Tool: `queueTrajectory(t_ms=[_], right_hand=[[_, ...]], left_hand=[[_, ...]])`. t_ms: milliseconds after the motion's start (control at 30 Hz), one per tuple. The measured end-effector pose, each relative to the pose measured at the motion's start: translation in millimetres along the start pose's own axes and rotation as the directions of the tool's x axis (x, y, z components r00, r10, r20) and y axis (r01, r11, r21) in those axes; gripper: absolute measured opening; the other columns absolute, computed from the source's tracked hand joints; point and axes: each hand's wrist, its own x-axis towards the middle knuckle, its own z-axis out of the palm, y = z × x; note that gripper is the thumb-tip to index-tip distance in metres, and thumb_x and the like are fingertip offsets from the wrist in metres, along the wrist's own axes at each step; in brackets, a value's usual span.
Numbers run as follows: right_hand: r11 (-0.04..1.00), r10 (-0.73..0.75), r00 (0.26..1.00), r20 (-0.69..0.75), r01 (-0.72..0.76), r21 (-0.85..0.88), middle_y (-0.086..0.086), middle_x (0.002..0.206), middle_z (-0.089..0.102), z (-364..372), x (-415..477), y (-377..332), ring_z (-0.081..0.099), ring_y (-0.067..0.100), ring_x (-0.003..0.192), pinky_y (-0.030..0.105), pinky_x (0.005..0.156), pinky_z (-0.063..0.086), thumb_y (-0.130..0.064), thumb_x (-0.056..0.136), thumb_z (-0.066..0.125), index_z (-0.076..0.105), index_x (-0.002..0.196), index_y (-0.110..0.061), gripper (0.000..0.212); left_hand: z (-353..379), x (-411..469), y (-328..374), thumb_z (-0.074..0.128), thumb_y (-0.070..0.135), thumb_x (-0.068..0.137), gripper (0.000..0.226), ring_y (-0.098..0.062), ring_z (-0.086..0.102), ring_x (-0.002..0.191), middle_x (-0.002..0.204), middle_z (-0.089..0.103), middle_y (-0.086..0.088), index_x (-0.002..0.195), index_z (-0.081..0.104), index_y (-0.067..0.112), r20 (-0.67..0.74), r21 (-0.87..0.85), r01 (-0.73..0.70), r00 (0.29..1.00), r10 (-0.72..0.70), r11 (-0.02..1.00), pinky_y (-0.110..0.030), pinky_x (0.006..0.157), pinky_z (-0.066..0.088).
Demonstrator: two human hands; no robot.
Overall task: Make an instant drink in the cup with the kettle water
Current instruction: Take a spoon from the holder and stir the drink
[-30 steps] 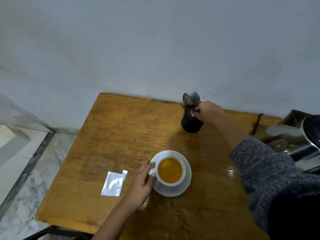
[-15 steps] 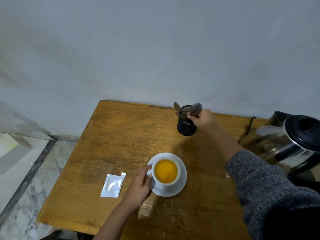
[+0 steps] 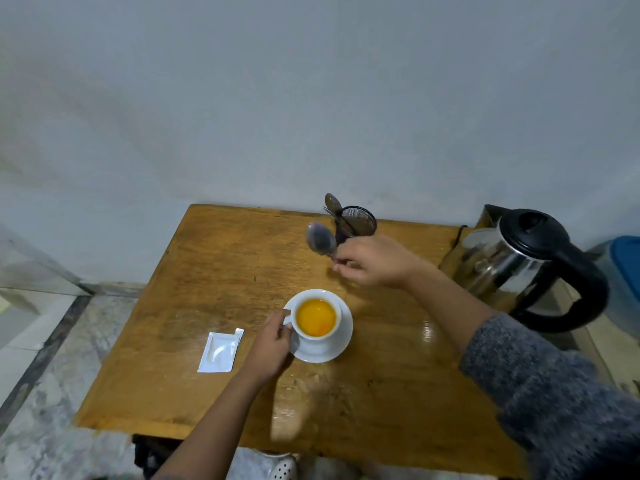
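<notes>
A white cup (image 3: 331, 336) full of orange liquid stands on a white saucer (image 3: 341, 348) in the middle of the wooden table (image 3: 214, 271). My left hand (image 3: 268, 348) grips the cup's handle. My right hand (image 3: 375, 259) holds a metal spoon (image 3: 320, 240) by its stem, bowl up, above the table just in front of the black mesh cutlery holder (image 3: 356, 223). The steel kettle (image 3: 526, 261) with black lid and handle stands at the right edge. A torn white sachet (image 3: 220, 351) lies flat to the left of the cup.
More cutlery sticks out of the mesh holder at the table's back edge by the grey wall. A blue-lidded container (image 3: 625, 275) sits beyond the kettle. Marble floor lies past the table's left and front edges.
My right hand has lifted a spoon out of the mesh holder and drawn it toward me. My left hand has stayed on the cup's handle.
</notes>
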Motion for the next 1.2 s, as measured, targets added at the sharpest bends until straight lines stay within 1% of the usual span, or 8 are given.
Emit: queueTrajectory(t_ms=[200, 467, 600, 733, 900, 1033, 1100, 1200], right_hand=[[0.973, 0.036, 0.971, 0.235, -0.088, 0.214, -0.008, 0.068, 0.046, 24.1, -26.2, -10.3, 0.041, 0.009, 0.063, 0.032, 0.059, 0.032, -0.026, 0.096, 0.038, 0.047, 0.079, -0.02, 0.02], [0.963, 0.232, 0.936, 0.266, -0.182, -0.199, 0.002, 0.075, 0.047, 32.6, -23.0, -32.7, 0.044, 0.019, 0.071, 0.029, 0.051, 0.026, -0.033, 0.097, 0.033, 0.058, 0.085, -0.009, 0.037], [0.878, 0.305, 0.898, 0.318, -0.136, -0.459, 0.003, 0.081, 0.036, 34.0, -10.9, -56.4, 0.041, 0.021, 0.072, 0.028, 0.048, 0.021, -0.017, 0.095, 0.039, 0.06, 0.097, -0.008, 0.023], [0.859, 0.311, 0.905, 0.292, -0.136, -0.494, 0.011, 0.101, 0.047, 36.7, -3.5, -66.4, 0.039, 0.022, 0.074, 0.031, 0.051, 0.027, -0.01, 0.09, 0.05, 0.059, 0.108, -0.006, 0.021], [0.952, 0.305, 0.951, 0.057, -0.303, -0.04, 0.004, 0.095, 0.068, 53.5, -4.3, -49.9, 0.057, 0.017, 0.078, 0.024, 0.053, 0.038, -0.015, 0.086, 0.054, 0.068, 0.095, -0.015, 0.017], [0.715, 0.492, 0.87, -0.025, -0.387, 0.582, 0.004, 0.081, 0.069, 65.2, -11.2, -43.6, 0.064, 0.013, 0.074, 0.026, 0.064, 0.055, -0.016, 0.079, 0.071, 0.071, 0.092, -0.009, 0.014], [0.609, 0.503, 0.865, -0.006, -0.348, 0.713, 0.006, 0.075, 0.068, 68.2, -13.2, -43.3, 0.065, 0.016, 0.071, 0.031, 0.066, 0.058, -0.015, 0.084, 0.066, 0.069, 0.091, -0.004, 0.014], [0.673, 0.454, 0.89, -0.045, -0.31, 0.672, 0.012, 0.083, 0.07, 67.2, -13.5, -42.0, 0.068, 0.021, 0.076, 0.036, 0.07, 0.059, -0.019, 0.09, 0.058, 0.069, 0.092, -0.003, 0.019]], left_hand=[[-4.4, 2.5, 4.2, 0.044, 0.011, 0.093, 0.021, -0.023, 0.052, 0.11, 0.113, 0.055, -0.003, 0.108, 0.052, 0.023, 0.017, -0.098, 0.062, 0.998, -0.06, 0.993, -0.028, 0.084, 0.036], [-12.9, 5.9, 2.4, 0.046, 0.013, 0.092, 0.02, -0.019, 0.052, 0.103, 0.12, 0.058, -0.011, 0.108, 0.057, 0.019, 0.074, -0.136, 0.09, 0.994, -0.081, 0.987, -0.022, 0.072, 0.04], [-12.9, 4.7, 2.3, 0.046, 0.013, 0.093, 0.019, -0.017, 0.05, 0.101, 0.117, 0.058, -0.007, 0.109, 0.056, 0.018, 0.08, -0.133, 0.064, 0.995, -0.054, 0.989, -0.014, 0.071, 0.037], [-10.9, 4.2, 0.4, 0.045, 0.015, 0.094, 0.023, -0.018, 0.05, 0.104, 0.121, 0.057, -0.008, 0.114, 0.055, 0.016, 0.066, -0.136, 0.064, 0.996, -0.055, 0.989, -0.026, 0.079, 0.036], [-10.0, 7.2, -6.3, 0.044, 0.02, 0.094, 0.028, -0.02, 0.049, 0.109, 0.128, 0.055, -0.009, 0.121, 0.053, 0.016, 0.072, -0.098, 0.084, 0.994, -0.077, 0.992, -0.028, 0.083, 0.034], [-7.2, 8.2, -8.9, 0.044, 0.019, 0.094, 0.027, -0.023, 0.05, 0.115, 0.128, 0.054, -0.008, 0.12, 0.053, 0.017, 0.062, -0.103, 0.081, 0.995, -0.075, 0.991, -0.03, 0.087, 0.036], [-5.2, 6.6, -9.0, 0.044, 0.019, 0.095, 0.022, -0.021, 0.05, 0.114, 0.127, 0.053, -0.007, 0.115, 0.053, 0.019, 0.046, -0.123, 0.064, 0.997, -0.059, 0.99, -0.03, 0.089, 0.037], [-5.1, 4.9, -9.7, 0.044, 0.02, 0.095, 0.021, -0.018, 0.048, 0.111, 0.126, 0.053, -0.006, 0.114, 0.051, 0.022, 0.05, -0.14, 0.042, 0.998, -0.036, 0.989, -0.03, 0.091, 0.038]])
